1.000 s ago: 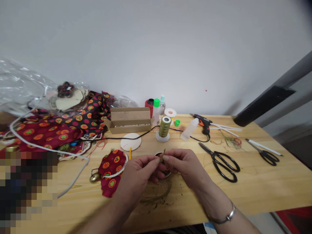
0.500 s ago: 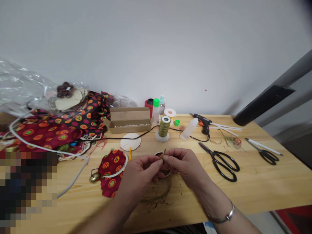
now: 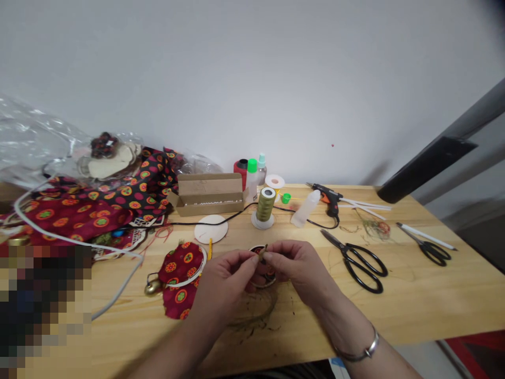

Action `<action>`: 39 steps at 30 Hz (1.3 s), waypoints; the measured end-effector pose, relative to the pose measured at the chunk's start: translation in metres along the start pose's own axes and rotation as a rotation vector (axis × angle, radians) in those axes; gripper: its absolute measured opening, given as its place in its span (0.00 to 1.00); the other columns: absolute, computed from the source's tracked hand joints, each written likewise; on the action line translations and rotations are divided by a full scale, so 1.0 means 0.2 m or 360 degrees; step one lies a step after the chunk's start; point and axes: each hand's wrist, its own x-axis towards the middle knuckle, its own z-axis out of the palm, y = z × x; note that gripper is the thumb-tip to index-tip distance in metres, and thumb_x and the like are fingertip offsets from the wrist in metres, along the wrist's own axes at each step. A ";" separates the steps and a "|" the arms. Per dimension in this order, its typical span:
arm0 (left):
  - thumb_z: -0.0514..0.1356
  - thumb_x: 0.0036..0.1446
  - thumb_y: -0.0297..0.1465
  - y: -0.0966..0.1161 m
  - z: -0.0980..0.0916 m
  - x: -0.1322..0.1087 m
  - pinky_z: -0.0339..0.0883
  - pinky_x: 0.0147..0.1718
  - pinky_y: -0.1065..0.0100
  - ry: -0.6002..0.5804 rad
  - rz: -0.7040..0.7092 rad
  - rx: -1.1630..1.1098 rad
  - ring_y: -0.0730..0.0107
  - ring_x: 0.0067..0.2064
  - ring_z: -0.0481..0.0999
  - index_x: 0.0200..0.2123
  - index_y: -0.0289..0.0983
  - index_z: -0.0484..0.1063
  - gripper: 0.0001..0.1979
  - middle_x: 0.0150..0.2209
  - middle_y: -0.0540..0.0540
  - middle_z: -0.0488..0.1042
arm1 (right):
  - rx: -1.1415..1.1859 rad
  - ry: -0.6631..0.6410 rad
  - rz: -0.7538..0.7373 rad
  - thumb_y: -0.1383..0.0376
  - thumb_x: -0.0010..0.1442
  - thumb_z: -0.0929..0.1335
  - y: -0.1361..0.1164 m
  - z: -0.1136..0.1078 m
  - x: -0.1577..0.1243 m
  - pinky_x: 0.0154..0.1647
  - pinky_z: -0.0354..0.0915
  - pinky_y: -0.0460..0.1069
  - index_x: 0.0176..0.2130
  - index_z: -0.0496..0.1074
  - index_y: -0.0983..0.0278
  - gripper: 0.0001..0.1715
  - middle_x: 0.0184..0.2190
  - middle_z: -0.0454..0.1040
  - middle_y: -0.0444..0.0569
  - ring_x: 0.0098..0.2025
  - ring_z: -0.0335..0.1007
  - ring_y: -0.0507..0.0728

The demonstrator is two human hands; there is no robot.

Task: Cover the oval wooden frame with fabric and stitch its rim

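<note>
My left hand (image 3: 232, 273) and my right hand (image 3: 294, 263) meet above the middle of the table, thumbs and forefingers pinched close together. Between the fingertips is the top of an olive-green thread bundle (image 3: 263, 255). Its loose strands (image 3: 262, 313) seem to trail down in a curve over the wood, where dark scraps lie. Partly hidden behind the fingers is a round patterned fabric piece (image 3: 258, 250). Beyond the hands stands a spool of olive-green thread (image 3: 265, 206). To the left lie red patterned fabric discs (image 3: 183, 263) with a small brass bell (image 3: 152, 287).
Large black-handled scissors (image 3: 357, 263) lie right of my hands, with smaller scissors (image 3: 430, 250) farther right. Behind are a glue gun (image 3: 327, 197), a white squeeze bottle (image 3: 305, 209) and an open cardboard box (image 3: 209, 195). Patterned cloth (image 3: 87, 210) and a white cable (image 3: 118, 252) fill the left.
The fingertips have shifted very slightly on the thread bundle, and a little more of it shows between them. Both hands stay in the same place; the objects around have not moved.
</note>
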 end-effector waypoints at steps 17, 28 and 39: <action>0.63 0.47 0.34 -0.02 -0.01 0.00 0.63 0.20 0.77 -0.0116 -0.0104 -0.0230 0.75 0.23 0.73 0.29 0.32 0.75 0.10 0.25 0.45 0.79 | -0.0079 -0.0039 -0.0011 0.62 0.44 0.72 0.01 -0.01 0.01 0.19 0.50 0.43 0.25 0.75 0.69 0.11 0.16 0.71 0.43 0.17 0.57 0.45; 0.63 0.46 0.34 -0.01 -0.01 0.00 0.63 0.21 0.77 -0.0103 -0.0090 -0.0172 0.75 0.23 0.73 0.27 0.32 0.75 0.09 0.25 0.45 0.78 | -0.0049 -0.0034 -0.0001 0.62 0.43 0.73 0.00 -0.01 -0.01 0.18 0.50 0.43 0.25 0.75 0.70 0.12 0.16 0.70 0.43 0.17 0.56 0.45; 0.64 0.46 0.33 0.00 0.00 -0.01 0.62 0.21 0.76 -0.0064 -0.0088 -0.0174 0.74 0.22 0.73 0.27 0.32 0.74 0.09 0.23 0.45 0.78 | -0.0041 -0.0038 0.0044 0.61 0.42 0.73 0.00 -0.01 -0.01 0.19 0.51 0.43 0.27 0.76 0.70 0.13 0.17 0.72 0.44 0.17 0.58 0.46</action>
